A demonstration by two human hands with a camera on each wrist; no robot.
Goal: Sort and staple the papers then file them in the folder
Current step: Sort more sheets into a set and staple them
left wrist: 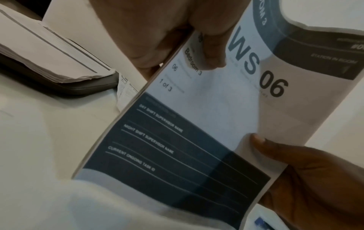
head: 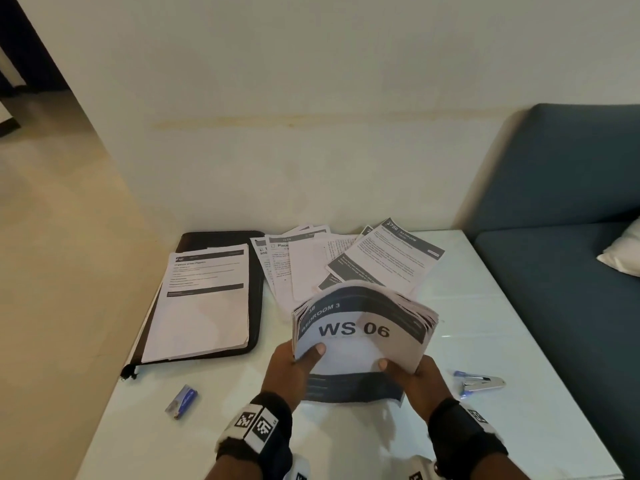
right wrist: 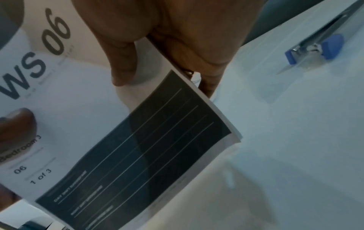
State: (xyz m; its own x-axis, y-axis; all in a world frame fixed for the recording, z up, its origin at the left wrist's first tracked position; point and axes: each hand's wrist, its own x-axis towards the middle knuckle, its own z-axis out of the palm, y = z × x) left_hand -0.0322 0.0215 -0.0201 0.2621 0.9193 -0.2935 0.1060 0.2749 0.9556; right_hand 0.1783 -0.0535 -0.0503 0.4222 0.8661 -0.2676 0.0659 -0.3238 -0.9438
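Both hands hold a thick bundle of papers (head: 363, 327) above the white table (head: 519, 341); its top sheet reads "WS 06" and its far end curls downward. My left hand (head: 298, 365) grips the bundle's left edge, thumb on top (left wrist: 206, 51). My right hand (head: 412, 372) grips the right edge, thumb (right wrist: 122, 62) on the sheet. A black folder (head: 256, 289) lies open at the left with a stack of papers (head: 204, 299) on it. Loose printed sheets (head: 346, 261) fan out behind the bundle. A blue and silver stapler (head: 479, 382) (right wrist: 315, 48) lies right of my right hand.
A small blue staple box (head: 181, 400) lies near the table's front left. A blue sofa (head: 571, 209) with a white cushion (head: 623, 254) stands against the table's right side. A cream wall runs behind the table, and beige floor lies to the left.
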